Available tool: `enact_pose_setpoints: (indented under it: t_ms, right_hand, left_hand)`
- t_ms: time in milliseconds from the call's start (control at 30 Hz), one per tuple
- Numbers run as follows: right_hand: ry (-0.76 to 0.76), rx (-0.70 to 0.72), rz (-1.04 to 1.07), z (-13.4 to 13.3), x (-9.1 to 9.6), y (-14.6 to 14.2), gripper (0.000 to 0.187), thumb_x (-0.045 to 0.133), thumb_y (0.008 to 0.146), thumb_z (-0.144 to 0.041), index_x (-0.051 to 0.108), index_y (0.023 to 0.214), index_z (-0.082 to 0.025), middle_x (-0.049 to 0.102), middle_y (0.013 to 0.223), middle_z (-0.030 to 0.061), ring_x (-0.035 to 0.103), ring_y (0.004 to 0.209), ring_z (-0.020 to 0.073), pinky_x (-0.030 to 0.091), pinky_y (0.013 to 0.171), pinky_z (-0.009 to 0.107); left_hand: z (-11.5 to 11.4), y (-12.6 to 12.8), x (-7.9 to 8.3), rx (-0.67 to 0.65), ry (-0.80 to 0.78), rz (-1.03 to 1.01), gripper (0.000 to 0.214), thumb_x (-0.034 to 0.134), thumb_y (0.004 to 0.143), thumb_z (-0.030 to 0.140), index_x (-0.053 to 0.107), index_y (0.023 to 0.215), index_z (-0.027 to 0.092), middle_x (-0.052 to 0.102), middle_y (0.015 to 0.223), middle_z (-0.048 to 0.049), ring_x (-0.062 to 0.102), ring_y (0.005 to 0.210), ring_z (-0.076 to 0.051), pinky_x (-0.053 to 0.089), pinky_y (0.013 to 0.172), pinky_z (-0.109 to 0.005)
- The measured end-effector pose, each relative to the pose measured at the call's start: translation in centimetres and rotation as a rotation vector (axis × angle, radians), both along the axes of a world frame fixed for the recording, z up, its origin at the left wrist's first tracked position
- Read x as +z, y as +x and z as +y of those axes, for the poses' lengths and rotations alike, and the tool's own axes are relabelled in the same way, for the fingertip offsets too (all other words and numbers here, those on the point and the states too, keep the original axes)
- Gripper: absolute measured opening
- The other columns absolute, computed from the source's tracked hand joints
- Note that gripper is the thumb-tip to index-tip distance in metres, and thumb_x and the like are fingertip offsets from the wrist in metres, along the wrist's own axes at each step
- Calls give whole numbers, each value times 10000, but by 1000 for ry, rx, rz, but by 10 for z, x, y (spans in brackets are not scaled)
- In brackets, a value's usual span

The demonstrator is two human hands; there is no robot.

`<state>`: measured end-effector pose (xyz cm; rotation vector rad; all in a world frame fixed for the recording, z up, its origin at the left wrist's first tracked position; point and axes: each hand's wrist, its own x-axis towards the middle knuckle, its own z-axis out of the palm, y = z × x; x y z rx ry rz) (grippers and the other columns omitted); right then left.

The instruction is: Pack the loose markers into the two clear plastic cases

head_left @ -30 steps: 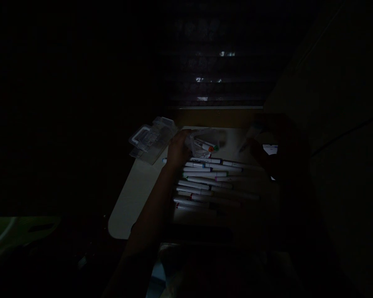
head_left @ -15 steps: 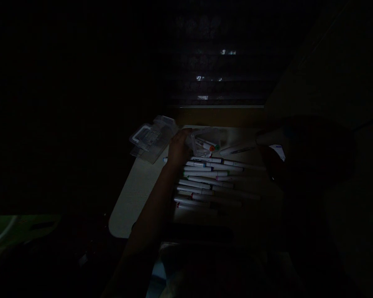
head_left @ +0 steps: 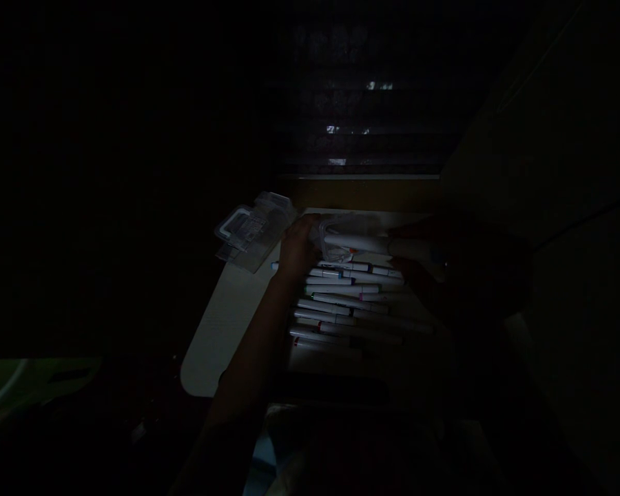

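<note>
My left hand [head_left: 296,249] grips the near-left side of a clear plastic box [head_left: 322,234] that lies on its side with its opening to the right. A white marker [head_left: 362,242] points left into the opening, its right end in my right hand [head_left: 424,269], which is dark and partly lost in shadow. An orange spot of another marker shows under it at the box. Just below both hands lie several white markers [head_left: 344,289] with coloured ends, side by side on the pale table [head_left: 214,344].
Left of my left hand lies another clear plastic case part [head_left: 261,241] with a white handle. Behind the table's back edge runs a brown ledge [head_left: 362,189], below a dark window covering. Most of the room is too dark to make out.
My right hand has moved left with the white marker, bringing the marker's tip into the box's opening. My left hand and the box have stayed in place.
</note>
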<state>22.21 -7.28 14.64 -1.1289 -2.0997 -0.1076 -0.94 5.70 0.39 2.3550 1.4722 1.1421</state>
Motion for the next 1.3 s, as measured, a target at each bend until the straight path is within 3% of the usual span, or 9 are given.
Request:
enact_pose_setpoints:
  t_ms: [100,200,433,700,833,1100,1300]
  right_hand:
    - [154,-18,100,5,-7,-1,141,550,891,-395,593,969,-286,696,970,33,676,941,209,580,817,409]
    - [182,39,113,9,-8,-3,89,593,874,-319,595,948,-269,706,934,19,686,892,181,589,759,352]
    - [334,165,182,14,-6,-3,184,674,797,-206,576,952,-228,715,930,0,683,874,152,585,729,294]
    - [208,105,129,16,-10,-7,83,617,844,-259,585,920,-255,706,914,-11,682,848,150,570,707,286]
    - [253,179,122,17,-11,-6,127,608,841,-213,591,965,-239,702,921,-11,674,849,130,559,723,246]
    - [78,64,-37,18,-15,-3,218,552,882,-275,616,1088,-242,698,1007,29,661,922,170,540,780,295]
    - [30,116,-148,24,-18,-3,261,558,861,-211,635,1108,-186,707,1035,62,657,926,184,534,755,300]
  left_hand:
    - [1,0,-1,-7,-6,-7,596,624,685,184,482,1264,208,577,1296,-114,539,1219,-285,427,1031,-449]
    - [1,-1,-1,-15,-8,-3,613,625,672,171,484,1268,195,573,1303,-121,537,1223,-289,429,1033,-448]
    - [-1,0,2,4,-12,18,611,609,682,176,477,1278,159,566,1316,-123,525,1233,-303,422,1038,-460]
    - [1,-2,-1,-1,8,-1,613,620,673,192,484,1271,179,574,1308,-123,540,1225,-294,430,1033,-458]
    - [0,-1,-1,-1,6,-14,625,636,666,187,484,1272,214,581,1300,-107,545,1217,-296,443,1023,-465]
    - [2,-2,-4,-11,29,-22,605,641,689,237,483,1273,220,583,1290,-102,555,1196,-288,439,1016,-464]
    - [-1,-1,-1,-15,38,-25,581,614,696,222,483,1262,197,591,1272,-105,556,1191,-281,440,1017,-432]
